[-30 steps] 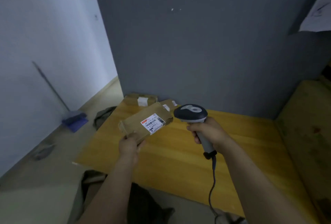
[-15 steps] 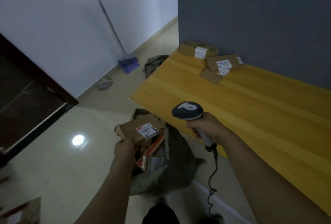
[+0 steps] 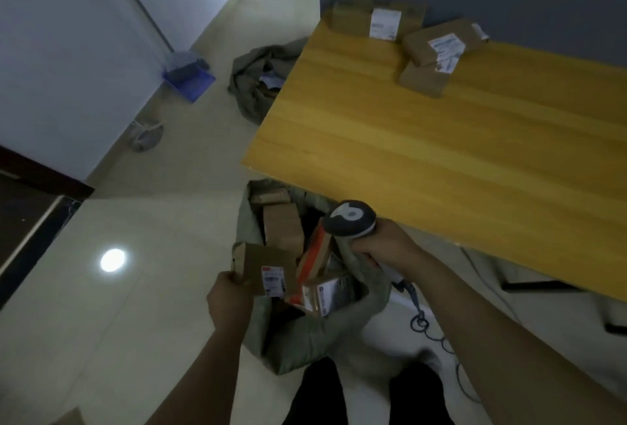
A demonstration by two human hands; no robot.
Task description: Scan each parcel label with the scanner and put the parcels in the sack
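Left hand [image 3: 228, 299]: grips a brown parcel [image 3: 268, 268] by its corner, just over the open sack [image 3: 305, 333].
Right hand [image 3: 383, 244]: clasps the scanner [image 3: 349, 219] handle.
Table [image 3: 424, 153]: three parcels [image 3: 437, 42] remain.

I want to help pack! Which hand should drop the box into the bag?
Left. The left hand grips the flat brown cardboard parcel over the open grey-green cloth sack; the right hand holds the grey handheld scanner.
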